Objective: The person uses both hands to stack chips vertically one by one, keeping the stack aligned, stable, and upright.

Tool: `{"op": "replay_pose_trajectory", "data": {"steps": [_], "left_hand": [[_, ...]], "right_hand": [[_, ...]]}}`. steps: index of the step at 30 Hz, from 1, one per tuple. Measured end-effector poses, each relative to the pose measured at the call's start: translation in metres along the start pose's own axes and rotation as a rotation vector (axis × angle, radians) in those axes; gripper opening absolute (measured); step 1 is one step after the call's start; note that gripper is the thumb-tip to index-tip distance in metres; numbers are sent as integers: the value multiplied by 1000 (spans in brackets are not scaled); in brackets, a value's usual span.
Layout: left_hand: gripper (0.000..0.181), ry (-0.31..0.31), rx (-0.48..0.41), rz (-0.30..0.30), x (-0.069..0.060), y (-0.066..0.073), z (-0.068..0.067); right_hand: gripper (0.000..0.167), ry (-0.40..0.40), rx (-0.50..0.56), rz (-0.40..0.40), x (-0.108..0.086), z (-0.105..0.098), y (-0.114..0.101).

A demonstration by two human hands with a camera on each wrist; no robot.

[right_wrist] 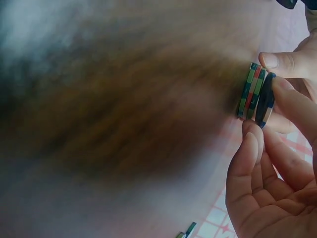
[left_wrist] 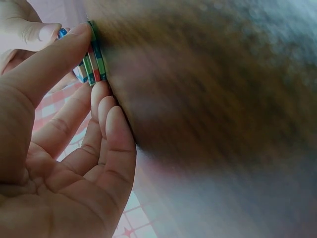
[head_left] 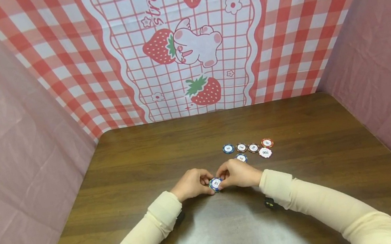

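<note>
A short stack of poker chips (right_wrist: 251, 91) with green and red edges stands on the wooden table, between the thumb and fingers of my left hand (head_left: 191, 184). Over it, a blue-edged poker chip (right_wrist: 266, 101) marked 10 is pinched by my right hand (head_left: 238, 173). In the right wrist view this blue chip tilts slightly, with a narrow gap to the stack at one side. In the left wrist view, my left thumb and fingertips cover part of the stack's edge (left_wrist: 96, 59).
Beyond my right hand several poker chips lie flat: a blue one (head_left: 228, 148), a partly covered blue one (head_left: 241, 158), dark ones (head_left: 241, 147), a red one (head_left: 267, 142) and a white 500 (head_left: 265, 152). A strawberry-print cloth (head_left: 187, 58) hangs behind the table (head_left: 141, 157).
</note>
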State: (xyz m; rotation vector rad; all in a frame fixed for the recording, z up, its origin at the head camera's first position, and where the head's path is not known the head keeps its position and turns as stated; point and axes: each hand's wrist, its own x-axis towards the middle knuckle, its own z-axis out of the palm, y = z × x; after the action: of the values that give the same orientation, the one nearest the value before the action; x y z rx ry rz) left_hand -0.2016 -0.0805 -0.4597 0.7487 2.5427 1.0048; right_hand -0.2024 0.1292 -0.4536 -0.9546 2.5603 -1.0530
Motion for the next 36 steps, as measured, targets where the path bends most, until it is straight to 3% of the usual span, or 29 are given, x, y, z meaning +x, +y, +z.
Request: {"op": "replay_pose_trajectory", "data": {"steps": [22, 36], "left_hand": [[32, 0, 0, 4, 0, 0, 0], [32, -2, -4, 3, -1, 1, -1]], "right_hand": [[21, 14, -107, 10, 4, 5, -5], [21, 37, -16, 23, 1, 1, -2]]}}
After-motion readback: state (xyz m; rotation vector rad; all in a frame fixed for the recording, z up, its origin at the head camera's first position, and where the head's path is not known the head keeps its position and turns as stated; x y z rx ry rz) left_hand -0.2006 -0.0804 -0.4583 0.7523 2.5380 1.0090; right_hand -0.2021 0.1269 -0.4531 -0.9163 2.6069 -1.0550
